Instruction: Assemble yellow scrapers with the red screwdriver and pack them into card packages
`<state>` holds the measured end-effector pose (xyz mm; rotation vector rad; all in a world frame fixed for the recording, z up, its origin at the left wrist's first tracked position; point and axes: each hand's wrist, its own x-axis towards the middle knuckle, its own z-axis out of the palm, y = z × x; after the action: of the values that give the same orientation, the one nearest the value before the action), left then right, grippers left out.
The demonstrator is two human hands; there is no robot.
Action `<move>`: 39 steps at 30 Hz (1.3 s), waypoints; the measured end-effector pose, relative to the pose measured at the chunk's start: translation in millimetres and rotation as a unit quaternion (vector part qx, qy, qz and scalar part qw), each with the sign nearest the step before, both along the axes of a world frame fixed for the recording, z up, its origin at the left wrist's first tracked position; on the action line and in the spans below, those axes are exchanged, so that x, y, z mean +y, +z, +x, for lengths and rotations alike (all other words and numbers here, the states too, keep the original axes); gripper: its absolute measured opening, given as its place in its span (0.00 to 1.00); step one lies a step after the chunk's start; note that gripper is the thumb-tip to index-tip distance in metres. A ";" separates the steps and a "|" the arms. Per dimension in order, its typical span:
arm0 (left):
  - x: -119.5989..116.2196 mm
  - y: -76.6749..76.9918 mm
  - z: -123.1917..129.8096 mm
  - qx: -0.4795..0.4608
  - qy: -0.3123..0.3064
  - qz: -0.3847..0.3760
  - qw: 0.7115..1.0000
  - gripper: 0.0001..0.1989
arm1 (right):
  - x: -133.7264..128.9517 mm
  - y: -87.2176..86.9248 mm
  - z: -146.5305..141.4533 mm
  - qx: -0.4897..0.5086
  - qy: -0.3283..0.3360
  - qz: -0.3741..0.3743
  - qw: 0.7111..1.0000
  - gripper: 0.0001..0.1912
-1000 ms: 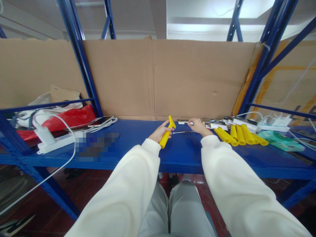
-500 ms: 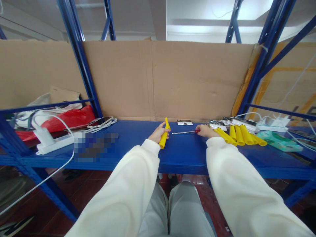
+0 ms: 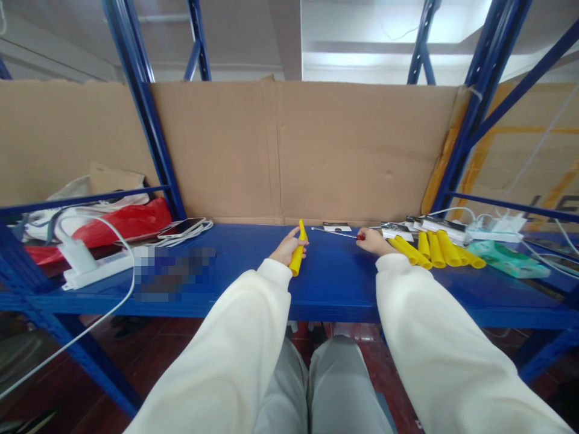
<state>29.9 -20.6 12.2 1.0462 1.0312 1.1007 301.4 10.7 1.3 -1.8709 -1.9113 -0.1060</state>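
Observation:
Near the middle of the blue shelf top [image 3: 253, 265], my left hand [image 3: 286, 248] is closed around a yellow tapered tube [image 3: 297, 259], its narrow end pointing away from me. To the right, my right hand [image 3: 373, 241] grips the red handle of a screwdriver [image 3: 337, 232]. The screwdriver's metal shaft points left, its tip just beyond the tube's right side and not touching it. A small white and black box [image 3: 336, 227] lies behind the shaft. Several more yellow tubes [image 3: 436, 249] lie right of my right hand.
Small boxes [image 3: 436, 224] and a green plastic packet [image 3: 506, 259] are at the right. On the left are a power strip [image 3: 102, 270], a phone [image 3: 183, 227], white cables and a red bag [image 3: 124, 223]. Cardboard [image 3: 316, 150] stands along the back between blue posts.
The yellow tube has turned more upright in my left hand. The screwdriver's tip has swung away from me, so its shaft now slants. The whole view has shifted slightly.

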 end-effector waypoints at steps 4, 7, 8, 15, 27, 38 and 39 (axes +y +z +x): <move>2.3 -2.5 -1.0 -0.005 -0.012 -0.004 1.000 0.41 | 0.1 0.8 -1.5 0.065 0.017 0.061 0.996 0.07; 1.5 -1.8 -2.0 -0.006 -0.024 -0.007 1.000 0.41 | -0.9 0.4 -2.1 0.070 0.018 0.066 0.995 0.06; 1.1 -1.4 -2.3 -0.007 -0.027 -0.008 1.000 0.41 | -1.3 0.2 -2.2 0.067 0.019 0.064 0.996 0.06; 0.8 -0.5 -1.9 -0.010 -0.040 -0.011 0.999 0.41 | -4.3 2.2 -4.7 0.043 0.018 0.044 0.998 0.06; 1.5 -0.9 -1.7 -0.032 -0.055 -0.015 0.998 0.40 | -5.4 2.0 -6.7 0.028 0.025 0.038 0.999 0.06; 4.0 -2.0 -2.9 -0.041 -0.072 -0.022 0.996 0.40 | -3.3 1.2 -4.3 0.012 0.021 0.044 0.999 0.06; 3.5 -1.5 -2.6 -0.038 -0.071 -0.023 0.996 0.40 | -4.3 2.1 -4.8 0.007 0.018 0.047 0.999 0.06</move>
<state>27.3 -17.0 10.7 1.0174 0.9026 0.9896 296.6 6.4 3.4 -1.7698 -1.8967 -0.1668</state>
